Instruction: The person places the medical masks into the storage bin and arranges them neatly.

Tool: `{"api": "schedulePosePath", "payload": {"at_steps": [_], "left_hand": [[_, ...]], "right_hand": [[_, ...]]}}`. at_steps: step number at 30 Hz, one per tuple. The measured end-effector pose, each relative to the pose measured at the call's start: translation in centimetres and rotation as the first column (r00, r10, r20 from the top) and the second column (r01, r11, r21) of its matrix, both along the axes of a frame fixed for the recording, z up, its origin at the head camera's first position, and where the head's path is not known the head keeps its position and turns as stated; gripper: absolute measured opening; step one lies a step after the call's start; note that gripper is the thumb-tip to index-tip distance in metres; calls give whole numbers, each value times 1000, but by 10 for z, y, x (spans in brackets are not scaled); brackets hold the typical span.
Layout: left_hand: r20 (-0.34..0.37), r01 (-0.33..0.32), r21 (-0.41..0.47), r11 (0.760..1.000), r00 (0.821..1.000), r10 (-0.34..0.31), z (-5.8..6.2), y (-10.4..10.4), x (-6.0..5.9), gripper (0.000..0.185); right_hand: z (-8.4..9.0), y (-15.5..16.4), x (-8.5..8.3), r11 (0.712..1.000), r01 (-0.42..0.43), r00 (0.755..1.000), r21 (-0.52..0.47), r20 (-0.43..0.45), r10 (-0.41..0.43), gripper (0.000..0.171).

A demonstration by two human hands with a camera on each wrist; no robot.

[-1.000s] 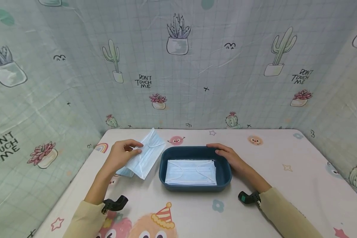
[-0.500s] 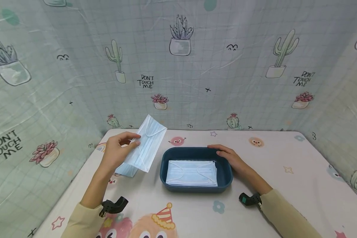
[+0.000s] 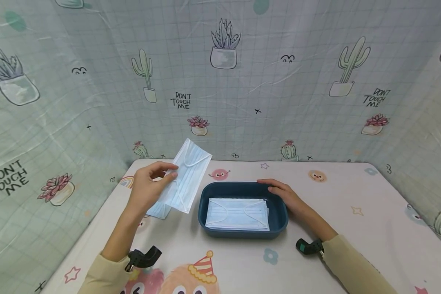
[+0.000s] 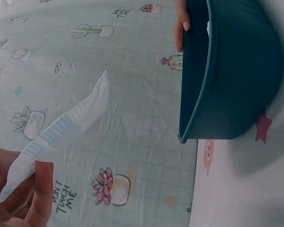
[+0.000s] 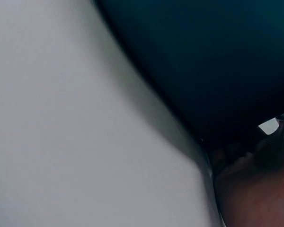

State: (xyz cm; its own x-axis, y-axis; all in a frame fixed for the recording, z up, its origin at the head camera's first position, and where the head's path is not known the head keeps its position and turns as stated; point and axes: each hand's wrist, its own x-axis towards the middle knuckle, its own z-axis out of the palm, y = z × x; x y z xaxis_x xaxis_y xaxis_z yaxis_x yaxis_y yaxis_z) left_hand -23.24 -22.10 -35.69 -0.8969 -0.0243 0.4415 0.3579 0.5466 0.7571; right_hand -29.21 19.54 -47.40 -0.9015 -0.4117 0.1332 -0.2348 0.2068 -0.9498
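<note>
My left hand [image 3: 150,183] pinches a pale blue face mask [image 3: 189,175] between thumb and fingers, lifted and tilted left of the storage box. Its white ear loops show, and in the left wrist view the mask [image 4: 61,127] appears nearly edge-on. Below it another blue mask [image 3: 159,210] lies on the table, partly hidden by the hand and the raised mask. A dark teal plastic box [image 3: 242,234] holds a flat stack of masks [image 3: 237,214]. At its back right corner, my right hand [image 3: 284,196] grips the rim, its fingers partly hidden in the right wrist view.
The table [image 3: 338,245] wears a white cover with printed cartoon figures. Behind it and at both sides hangs a cactus-print cloth [image 3: 257,90]. Small black cameras sit at both wrists, the left one [image 3: 145,258] above the table's front part.
The left hand has raised its mask higher off the table and tipped it more upright, then shifted it slightly right. The right hand and the box stay in place.
</note>
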Motion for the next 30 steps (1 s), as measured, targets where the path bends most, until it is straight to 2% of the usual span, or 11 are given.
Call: {"api": "schedulePosePath", "payload": {"at_steps": [5, 12, 19, 30], "left_hand": [[6, 7, 11, 1000, 1000, -7, 0, 4, 2, 19], [-13, 51, 17, 999, 999, -51, -4, 9, 1, 17], [15, 70, 35, 997, 997, -71, -7, 13, -1, 16], [19, 77, 14, 997, 997, -77, -11, 15, -3, 16]], "right_hand": [[0, 0, 0, 1000, 1, 1000, 5, 0, -1, 41], [0, 0, 0, 1000, -2, 1000, 3, 2, 2, 41], [1, -1, -1, 1000, -5, 1000, -5, 4, 5, 42], [0, 1, -1, 1000, 2, 1000, 13, -4, -2, 42]]}}
